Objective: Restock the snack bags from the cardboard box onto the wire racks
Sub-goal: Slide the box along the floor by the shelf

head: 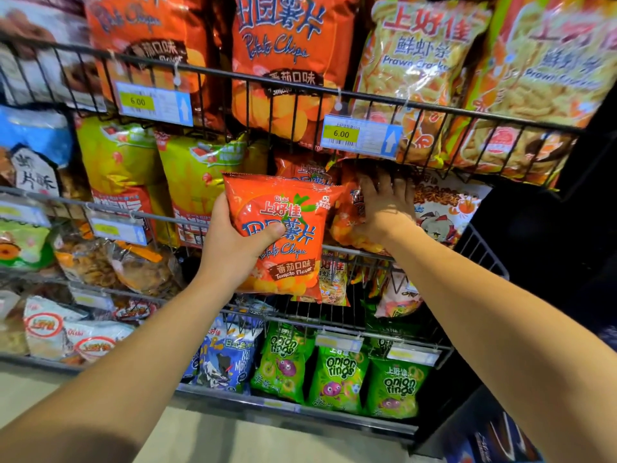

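My left hand (pixel 235 243) grips a small orange tomato-flavour potato chip bag (pixel 283 225) by its left edge, thumb across the front, holding it upright in front of the middle wire rack (pixel 187 219). My right hand (pixel 387 208) lies flat with spread fingers against the orange chip bags (pixel 347 225) standing in that same rack, just right of the held bag and under the upper rack's wire floor. The cardboard box is out of view.
The upper rack (pixel 434 111) carries large orange chip bags and prawn cracker bags, with price tags (pixel 362 137) clipped to its front. Yellow-green bags (pixel 200 175) fill the middle rack's left. Green onion ring bags (pixel 337 375) and blue bags sit low. A dark shelf side panel stands at right.
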